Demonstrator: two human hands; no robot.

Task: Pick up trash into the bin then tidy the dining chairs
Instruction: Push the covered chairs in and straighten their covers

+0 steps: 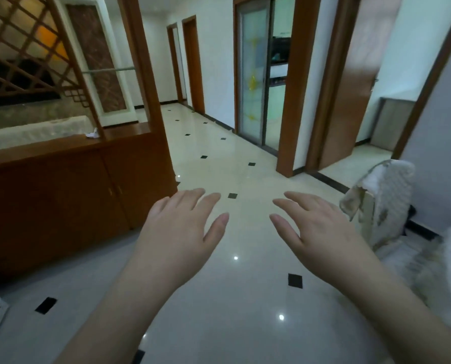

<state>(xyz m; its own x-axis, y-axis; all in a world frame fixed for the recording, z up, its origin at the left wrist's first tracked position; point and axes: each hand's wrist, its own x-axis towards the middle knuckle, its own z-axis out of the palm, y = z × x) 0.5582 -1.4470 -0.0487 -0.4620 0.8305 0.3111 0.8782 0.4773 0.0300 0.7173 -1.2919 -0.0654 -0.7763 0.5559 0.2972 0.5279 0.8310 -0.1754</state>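
Both hands reach forward over the tiled floor (pixel 219 158), palms down and holding nothing: the left hand (pixel 177 232) has its fingers (pixel 192 195) straight and loosely spread, and the right hand (pixel 321 229) is much the same, thumb held out to the side. The only likely piece of trash in view is a crumpled white scrap (pixel 92 133) lying on the wooden counter (pixel 61 145) of the divider cabinet, ahead and well to the left, far beyond reach and higher than the hands; the left hand is the nearer one, so it looks the better choice for the pick. The scrap is too small to show a long axis. No bin is visible. A dining chair (pixel 382 200) with a pale cover stands just to the right of the right hand, apart from it. Beyond, a glossy hallway with black diamond inlays runs past wooden door frames and a sliding glass door (pixel 253 74)
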